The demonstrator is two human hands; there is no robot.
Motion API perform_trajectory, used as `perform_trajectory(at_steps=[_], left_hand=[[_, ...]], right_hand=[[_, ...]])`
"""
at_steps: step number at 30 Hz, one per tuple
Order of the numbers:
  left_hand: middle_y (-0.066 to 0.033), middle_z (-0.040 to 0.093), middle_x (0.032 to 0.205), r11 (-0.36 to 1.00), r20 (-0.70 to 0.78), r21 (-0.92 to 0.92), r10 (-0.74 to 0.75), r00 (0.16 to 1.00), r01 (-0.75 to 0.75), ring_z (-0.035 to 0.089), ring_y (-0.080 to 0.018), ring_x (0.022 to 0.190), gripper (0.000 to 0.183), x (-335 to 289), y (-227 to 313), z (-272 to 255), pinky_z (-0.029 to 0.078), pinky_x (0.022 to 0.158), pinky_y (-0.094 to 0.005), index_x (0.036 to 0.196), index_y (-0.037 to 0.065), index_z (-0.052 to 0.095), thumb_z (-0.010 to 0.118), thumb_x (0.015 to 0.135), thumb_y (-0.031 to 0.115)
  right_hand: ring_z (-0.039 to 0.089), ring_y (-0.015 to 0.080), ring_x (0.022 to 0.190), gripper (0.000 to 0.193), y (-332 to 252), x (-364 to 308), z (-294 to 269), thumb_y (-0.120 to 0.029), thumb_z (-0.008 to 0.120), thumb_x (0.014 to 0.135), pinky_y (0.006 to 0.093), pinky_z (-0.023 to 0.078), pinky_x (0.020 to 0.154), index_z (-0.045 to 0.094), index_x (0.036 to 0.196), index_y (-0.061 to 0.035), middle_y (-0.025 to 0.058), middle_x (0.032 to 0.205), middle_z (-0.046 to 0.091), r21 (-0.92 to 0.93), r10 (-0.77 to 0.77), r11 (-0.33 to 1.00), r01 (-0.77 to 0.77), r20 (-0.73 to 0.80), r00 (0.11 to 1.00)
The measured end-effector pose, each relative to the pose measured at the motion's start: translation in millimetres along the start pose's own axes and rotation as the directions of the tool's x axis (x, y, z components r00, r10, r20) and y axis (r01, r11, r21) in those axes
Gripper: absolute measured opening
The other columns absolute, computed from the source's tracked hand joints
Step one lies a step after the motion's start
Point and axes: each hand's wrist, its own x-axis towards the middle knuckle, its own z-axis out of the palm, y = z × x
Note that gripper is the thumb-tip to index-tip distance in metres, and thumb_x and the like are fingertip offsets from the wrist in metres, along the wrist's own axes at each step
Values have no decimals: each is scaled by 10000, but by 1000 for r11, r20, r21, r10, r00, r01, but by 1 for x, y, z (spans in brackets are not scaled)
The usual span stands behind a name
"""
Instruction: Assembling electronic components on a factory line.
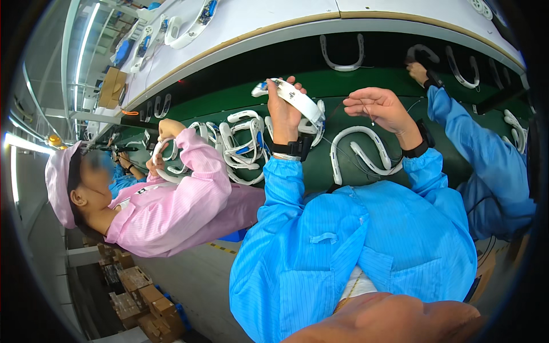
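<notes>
My left hand (pixel 284 117) is closed around a white curved plastic housing (pixel 300 104), raised above the green work surface. To its right, my right hand (pixel 382 110) has thumb and fingertips pinched together on a thin dark wire (pixel 369 111). The wire's far end is too fine to trace. Under my right hand, a white U-shaped housing (pixel 361 135) lies on the surface, with thin grey leads beside it. Left of my left hand sits a pile of white curved housings (pixel 243 140), some showing blue parts inside.
A co-worker in pink (pixel 171 211) handles a white curved piece at my left. At my right, a blue-sleeved arm (pixel 477 131) reaches to the dark strip at the back. More U-shaped housings (pixel 343 67) lie there, below a raised white shelf (pixel 274 14). Cardboard boxes (pixel 150 294) stand behind, lower left.
</notes>
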Motion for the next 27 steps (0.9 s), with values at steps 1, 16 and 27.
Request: perform_trajectory(at_steps=[1, 16, 27], left_hand=[[-115, 567, 913, 995, 8, -87, -49, 999, 49, 531, -213, 777, 362, 0, 0, -3, 473, 686, -368, 998, 26, 484, 479, 969, 387], [-135, 568, 836, 833, -47, -527, -228, 973, 170, 616, -238, 828, 415, 4, 4, -3, 408, 998, -550, 1126, -28, 360, 508, 961, 323], [-150, 569, 827, 776, 44, -581, -271, 962, 245, 614, -245, 809, 398, -15, 2, -5, 443, 975, -488, 1057, -33, 398, 481, 970, 347]], right_hand=[[675, 209, 877, 208, -3, -2, -6, -26, 558, 882, 295, 552, 758, 631, 1043, 83, 219, 1018, 659, -2, 1, 1000, -1, 3, 1000], [489, 82, 418, 257, 40, -2, 22, -170, 563, 870, 254, 344, 406, 608, 679, -5, 22, 493, 505, -720, 80, 667, -192, -188, 979], [443, 64, 448, 275, 44, -18, 35, -176, 526, 902, 252, 322, 434, 603, 700, -6, 11, 490, 496, -769, 25, 636, -67, -67, 997]])
